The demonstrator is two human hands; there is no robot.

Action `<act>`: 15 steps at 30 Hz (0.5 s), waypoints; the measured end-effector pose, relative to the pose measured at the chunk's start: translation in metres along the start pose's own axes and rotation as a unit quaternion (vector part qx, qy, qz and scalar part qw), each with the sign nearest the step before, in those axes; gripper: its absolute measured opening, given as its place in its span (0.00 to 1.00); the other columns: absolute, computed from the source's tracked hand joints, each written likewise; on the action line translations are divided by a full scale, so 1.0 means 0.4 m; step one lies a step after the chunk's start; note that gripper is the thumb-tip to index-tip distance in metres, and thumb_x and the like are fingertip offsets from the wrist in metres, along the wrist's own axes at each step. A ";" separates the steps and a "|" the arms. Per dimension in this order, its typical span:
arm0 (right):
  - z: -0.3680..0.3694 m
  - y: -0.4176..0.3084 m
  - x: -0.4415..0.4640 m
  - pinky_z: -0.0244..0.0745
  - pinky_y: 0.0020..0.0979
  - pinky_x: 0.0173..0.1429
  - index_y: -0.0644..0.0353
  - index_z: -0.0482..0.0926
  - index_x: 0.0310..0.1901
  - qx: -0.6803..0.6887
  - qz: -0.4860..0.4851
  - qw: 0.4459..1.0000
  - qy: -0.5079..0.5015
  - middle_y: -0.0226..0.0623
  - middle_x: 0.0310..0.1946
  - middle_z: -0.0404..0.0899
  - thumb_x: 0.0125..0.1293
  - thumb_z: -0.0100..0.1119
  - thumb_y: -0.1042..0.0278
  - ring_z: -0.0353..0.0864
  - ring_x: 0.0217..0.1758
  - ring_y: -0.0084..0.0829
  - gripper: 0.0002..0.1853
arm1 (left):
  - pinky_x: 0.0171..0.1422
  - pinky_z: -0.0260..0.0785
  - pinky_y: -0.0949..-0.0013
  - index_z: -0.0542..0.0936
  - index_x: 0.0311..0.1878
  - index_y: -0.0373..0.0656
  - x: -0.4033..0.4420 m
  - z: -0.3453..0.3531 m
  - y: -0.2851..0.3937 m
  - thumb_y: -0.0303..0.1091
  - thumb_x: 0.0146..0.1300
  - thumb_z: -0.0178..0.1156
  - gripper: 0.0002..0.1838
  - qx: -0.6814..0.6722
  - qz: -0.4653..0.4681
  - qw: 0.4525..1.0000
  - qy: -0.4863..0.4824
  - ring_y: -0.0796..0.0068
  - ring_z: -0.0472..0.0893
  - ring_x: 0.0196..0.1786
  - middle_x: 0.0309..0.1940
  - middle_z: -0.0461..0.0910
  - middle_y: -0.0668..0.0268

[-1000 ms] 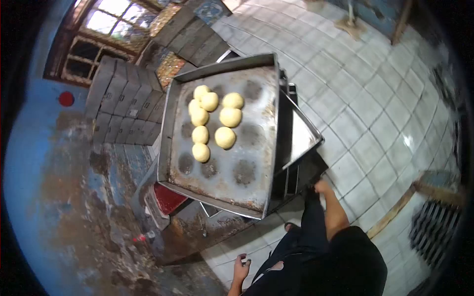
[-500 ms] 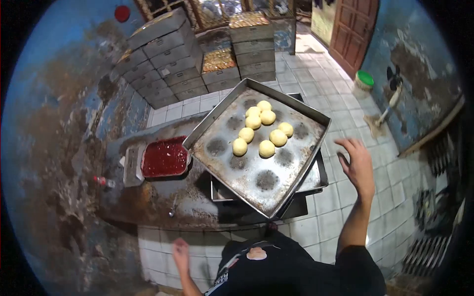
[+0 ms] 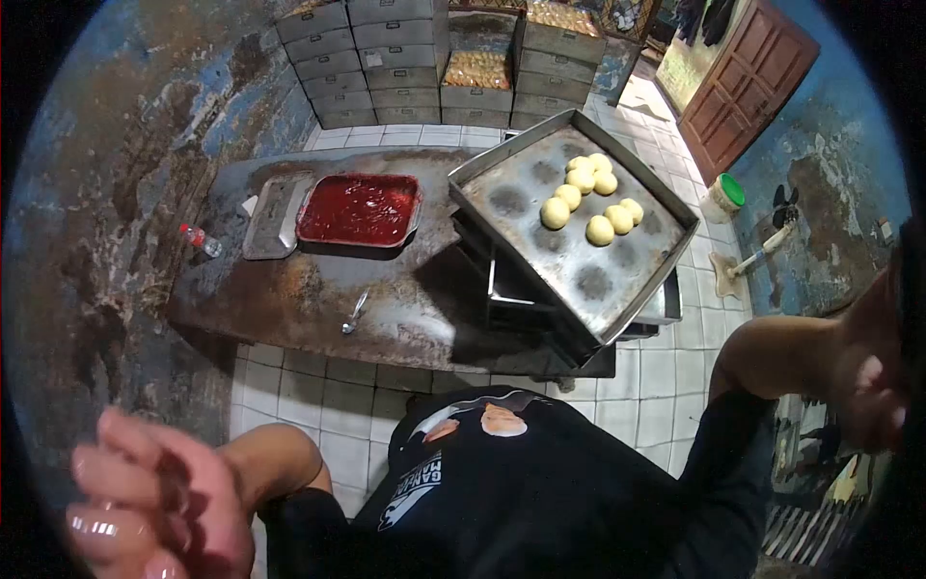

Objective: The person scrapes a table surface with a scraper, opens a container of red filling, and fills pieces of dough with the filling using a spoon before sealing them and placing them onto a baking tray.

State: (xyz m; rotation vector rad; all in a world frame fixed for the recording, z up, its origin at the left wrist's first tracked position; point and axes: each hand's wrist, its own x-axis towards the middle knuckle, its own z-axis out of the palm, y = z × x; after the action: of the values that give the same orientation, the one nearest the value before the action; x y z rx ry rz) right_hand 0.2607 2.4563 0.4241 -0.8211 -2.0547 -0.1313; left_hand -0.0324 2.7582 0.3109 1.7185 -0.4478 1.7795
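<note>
My left hand point(image 3: 159, 502) is raised close to the camera at the lower left. Its fingers are loosely bent, look wet and shiny, and hold nothing that I can see. At the right edge my right hand point(image 3: 873, 376) is lifted near the camera, dark and partly cut off, so its fingers are hard to read. Away from both hands, a large square metal tray point(image 3: 540, 280) sits askew on top of other trays. Several pale yellow dough balls point(image 3: 600, 230) lie on it, bunched towards the far right side, among dark round marks.
On the worn table point(image 3: 289, 299) are a pan of dark red filling point(image 3: 357, 207), a grey shallow tray point(image 3: 275, 217), a spoon point(image 3: 355, 314) and a plastic bottle point(image 3: 201, 239). Metal boxes point(image 3: 395, 58) are stacked behind. A green-lidded bucket point(image 3: 723, 198) and a fan point(image 3: 772, 232) stand right.
Both hands have come up towards the camera, the left from below the table's front edge, the right from beside the tray. The view has shifted, so table and tray appear moved.
</note>
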 end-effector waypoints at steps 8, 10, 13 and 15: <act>0.244 0.043 0.136 0.75 0.37 0.74 0.60 0.50 0.80 -0.087 0.010 0.995 -0.055 0.47 0.76 0.63 0.73 0.48 0.31 0.73 0.72 0.37 0.48 | 0.70 0.72 0.55 0.66 0.76 0.50 0.120 -0.007 -0.138 0.57 0.70 0.63 0.38 0.035 0.058 0.998 -0.002 0.53 0.74 0.71 0.71 0.71 0.47; 0.283 0.059 0.153 0.75 0.37 0.74 0.59 0.51 0.80 -0.108 0.028 0.992 -0.063 0.47 0.75 0.63 0.73 0.50 0.32 0.73 0.73 0.37 0.47 | 0.71 0.69 0.52 0.63 0.76 0.50 0.101 -0.029 -0.167 0.57 0.68 0.64 0.40 0.012 0.051 0.999 0.001 0.52 0.72 0.72 0.71 0.70 0.46; 0.325 0.084 0.171 0.75 0.37 0.74 0.59 0.51 0.80 -0.124 0.041 0.989 -0.069 0.46 0.75 0.64 0.73 0.53 0.35 0.73 0.73 0.37 0.46 | 0.73 0.65 0.48 0.60 0.77 0.49 0.079 -0.053 -0.207 0.58 0.67 0.66 0.43 0.004 0.037 0.999 0.011 0.49 0.70 0.73 0.71 0.69 0.45; 0.341 0.107 0.180 0.74 0.37 0.74 0.58 0.52 0.80 -0.125 0.044 0.989 -0.067 0.45 0.75 0.64 0.73 0.55 0.36 0.72 0.73 0.37 0.46 | 0.75 0.63 0.45 0.57 0.78 0.48 0.062 -0.063 -0.234 0.58 0.66 0.67 0.46 0.013 0.028 0.999 0.027 0.47 0.69 0.74 0.72 0.68 0.44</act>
State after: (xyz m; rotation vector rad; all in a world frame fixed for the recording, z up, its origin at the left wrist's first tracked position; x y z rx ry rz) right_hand 0.1626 2.5780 0.3898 -1.0996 -2.1513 -0.2976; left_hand 0.0085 2.8493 0.3167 1.6872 -0.4564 1.8742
